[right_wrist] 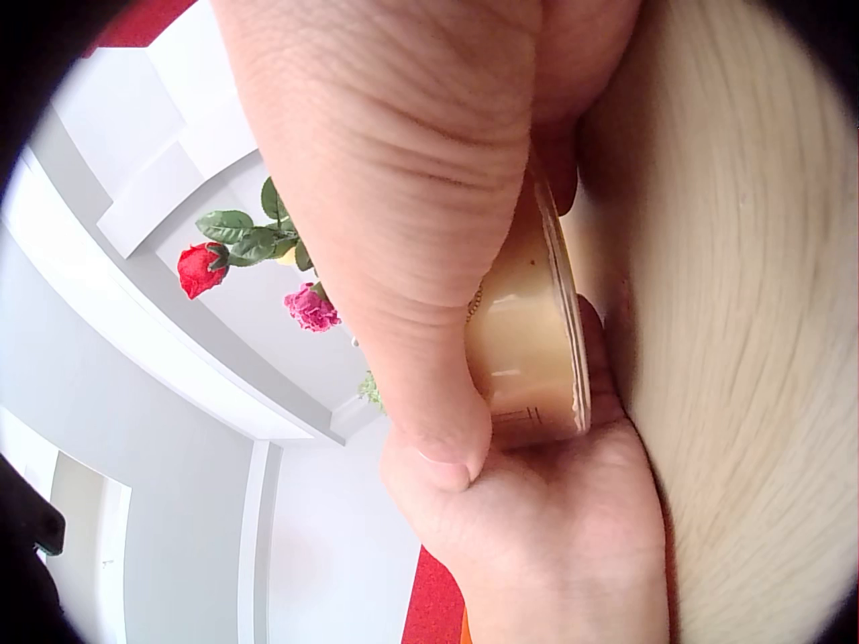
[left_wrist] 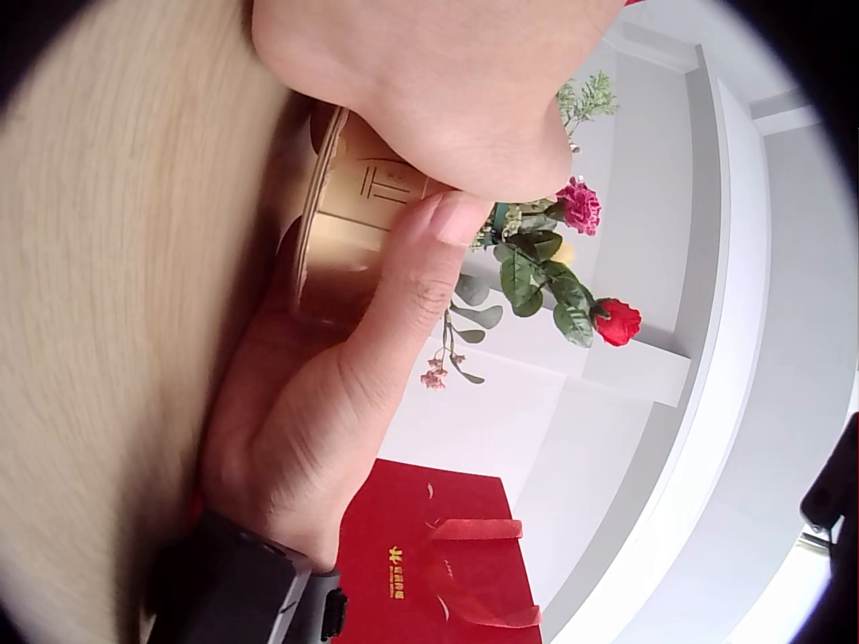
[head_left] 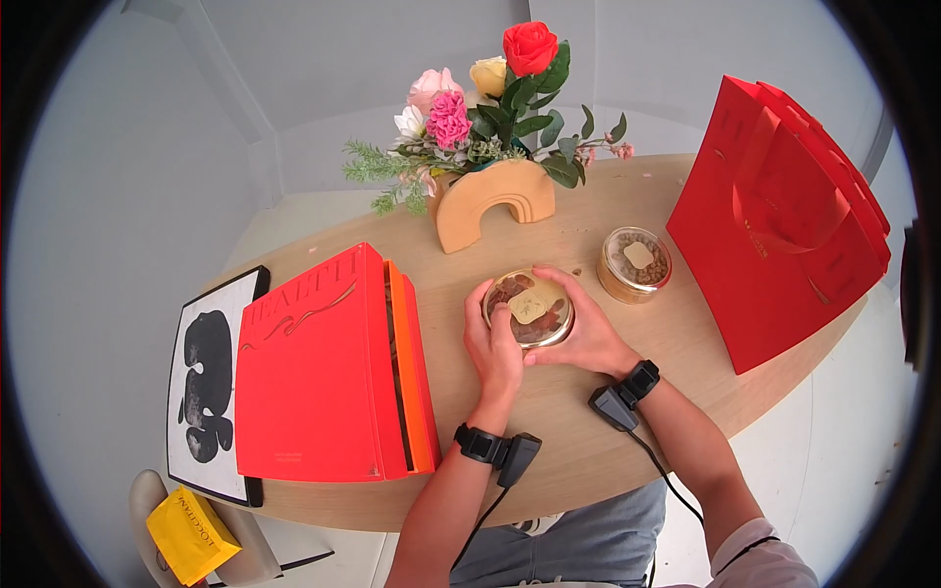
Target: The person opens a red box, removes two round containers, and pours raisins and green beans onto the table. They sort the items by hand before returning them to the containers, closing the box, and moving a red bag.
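Both hands grip a round gold-rimmed container [head_left: 530, 312] with a clear lid, brown pieces inside and a pale label. The left hand [head_left: 494, 338] curls round its left side, thumb on the lid. On the right side, the right hand [head_left: 590, 328] wraps it with fingers at the far edge. In the left wrist view the container's gold side [left_wrist: 352, 228] shows between the hands, close to the wooden surface; the right wrist view shows the same gold side [right_wrist: 526, 342] beside the right thumb. A second similar container [head_left: 635, 265] stands to the right.
A red box [head_left: 309, 372] with an orange inner edge lies left, beside a framed black-and-white picture [head_left: 201, 392]. Flowers stand in an arch-shaped holder [head_left: 495, 196] at the back. A red bag [head_left: 765, 235] is at the right; a yellow packet [head_left: 191, 537] lies on a chair.
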Demonstrator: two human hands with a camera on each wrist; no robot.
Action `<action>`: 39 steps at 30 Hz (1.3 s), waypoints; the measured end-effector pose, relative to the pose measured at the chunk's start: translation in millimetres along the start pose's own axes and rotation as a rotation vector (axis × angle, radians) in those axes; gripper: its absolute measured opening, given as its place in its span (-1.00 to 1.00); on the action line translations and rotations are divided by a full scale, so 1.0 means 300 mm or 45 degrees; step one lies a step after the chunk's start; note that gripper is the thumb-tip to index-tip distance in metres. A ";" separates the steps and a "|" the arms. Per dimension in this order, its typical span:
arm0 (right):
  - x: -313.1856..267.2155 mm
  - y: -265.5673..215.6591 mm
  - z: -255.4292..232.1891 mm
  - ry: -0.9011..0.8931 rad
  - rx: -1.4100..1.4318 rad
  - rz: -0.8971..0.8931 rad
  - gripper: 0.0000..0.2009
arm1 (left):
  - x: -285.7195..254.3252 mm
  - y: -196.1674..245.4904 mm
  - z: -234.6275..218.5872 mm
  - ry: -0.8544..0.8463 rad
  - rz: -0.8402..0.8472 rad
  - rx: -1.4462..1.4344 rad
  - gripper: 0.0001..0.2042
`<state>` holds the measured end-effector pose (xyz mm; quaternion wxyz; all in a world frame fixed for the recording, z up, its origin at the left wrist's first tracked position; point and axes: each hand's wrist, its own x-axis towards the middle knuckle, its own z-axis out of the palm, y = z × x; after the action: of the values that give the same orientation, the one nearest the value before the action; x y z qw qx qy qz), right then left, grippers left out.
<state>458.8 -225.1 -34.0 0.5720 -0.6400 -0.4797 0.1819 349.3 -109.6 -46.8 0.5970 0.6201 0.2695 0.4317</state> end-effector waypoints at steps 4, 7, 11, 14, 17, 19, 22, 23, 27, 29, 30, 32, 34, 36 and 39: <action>0.001 0.012 0.002 -0.006 0.026 0.010 0.17 | 0.000 -0.002 0.000 0.000 -0.004 -0.001 -0.63; 0.002 0.011 0.001 -0.014 0.029 0.023 0.17 | 0.001 -0.002 -0.001 -0.002 -0.005 -0.005 -0.63; 0.001 0.019 0.001 -0.008 0.017 0.015 0.18 | -0.001 0.006 0.001 -0.007 -0.015 -0.008 -0.63; 0.000 0.015 0.000 -0.003 -0.017 -0.011 0.18 | -0.001 0.003 0.001 -0.004 -0.008 -0.009 -0.63; 0.000 0.008 -0.001 -0.006 -0.031 0.002 0.18 | -0.001 0.002 0.000 -0.002 -0.005 -0.003 -0.63; 0.001 0.005 0.000 -0.004 -0.022 -0.003 0.18 | 0.000 -0.001 0.000 -0.002 -0.015 -0.012 -0.63; 0.001 0.004 0.000 -0.005 -0.015 -0.002 0.18 | -0.001 0.001 0.001 0.002 -0.002 -0.004 -0.64; 0.001 0.005 0.000 -0.005 -0.015 -0.002 0.18 | -0.001 0.001 0.001 0.002 -0.002 -0.004 -0.64; 0.000 0.011 0.000 0.002 -0.030 -0.014 0.18 | -0.001 0.002 0.001 0.002 -0.004 -0.008 -0.63; 0.000 0.012 0.000 0.002 -0.025 -0.014 0.18 | -0.001 0.001 0.001 0.002 -0.006 -0.008 -0.63; -0.001 0.011 0.000 -0.001 -0.019 -0.013 0.18 | 0.000 -0.002 0.001 0.005 -0.005 -0.008 -0.63; -0.001 0.010 0.000 -0.004 -0.014 -0.011 0.17 | 0.000 -0.003 0.001 0.008 -0.005 -0.009 -0.63; 0.000 0.007 0.000 -0.007 -0.007 -0.017 0.17 | -0.001 0.000 0.001 0.006 0.001 -0.009 -0.63; 0.000 0.005 -0.001 -0.009 -0.006 -0.009 0.17 | -0.001 -0.002 0.001 0.006 0.001 -0.008 -0.63; 0.001 0.011 0.001 -0.009 0.012 0.003 0.17 | -0.001 0.004 0.000 0.005 -0.005 0.001 -0.63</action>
<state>460.0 -224.2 -37.0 0.5730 -0.6372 -0.4802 0.1871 348.9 -110.1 -45.7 0.5971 0.6191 0.2721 0.4315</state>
